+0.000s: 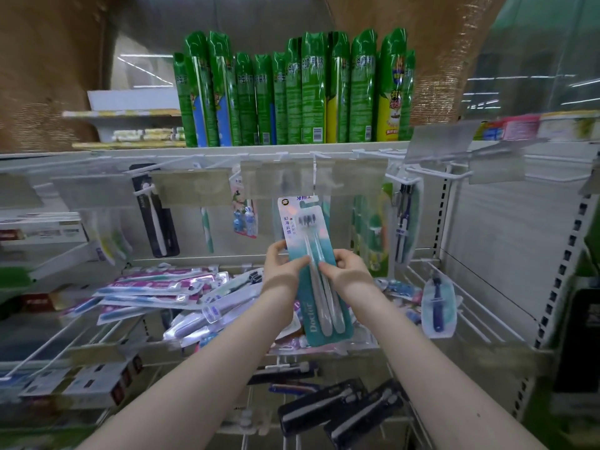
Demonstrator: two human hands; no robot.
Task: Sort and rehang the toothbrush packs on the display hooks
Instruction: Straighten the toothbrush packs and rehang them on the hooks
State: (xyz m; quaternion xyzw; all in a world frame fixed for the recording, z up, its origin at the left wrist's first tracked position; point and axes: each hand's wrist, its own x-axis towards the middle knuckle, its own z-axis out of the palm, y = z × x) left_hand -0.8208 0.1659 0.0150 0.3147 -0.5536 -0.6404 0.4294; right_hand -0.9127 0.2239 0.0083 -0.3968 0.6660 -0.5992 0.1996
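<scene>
Both hands, left hand (283,266) and right hand (345,268), are pinching a teal toothbrush pack (312,254) mid-card, seemingly light, stiff and slippery.

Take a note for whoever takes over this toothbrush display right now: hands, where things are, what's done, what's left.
Hands: left hand and right hand both grip the teal two-brush pack, upright, its top up at the hook row. I cannot tell whether it is on a hook.
Done: a few packs hang, such as the black pack and the dark blue pack.
Left: the loose pile on the wire shelf, plus the lower black packs.
</scene>
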